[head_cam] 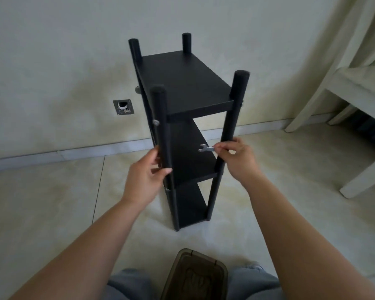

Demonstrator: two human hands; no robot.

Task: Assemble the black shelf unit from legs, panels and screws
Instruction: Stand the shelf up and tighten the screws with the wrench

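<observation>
Only one view: head-worn, wide-angle. Looked forward and steeply down from above the wearer's lap, both forearms reaching away from the lens. Stood close over the black shelf unit (183, 131), within arm's reach, its top panel seen from above. Faced a pale wall (52, 50) beyond, tiled floor (52, 202) filling the lower frame, edges bowed by the lens.

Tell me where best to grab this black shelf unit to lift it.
Probably grip the two near legs of the shelf unit, between the top and middle panels, coming from the front. They are bare upright rods there; the left hand already holds one, while the right hand pinches a small wrench.
</observation>
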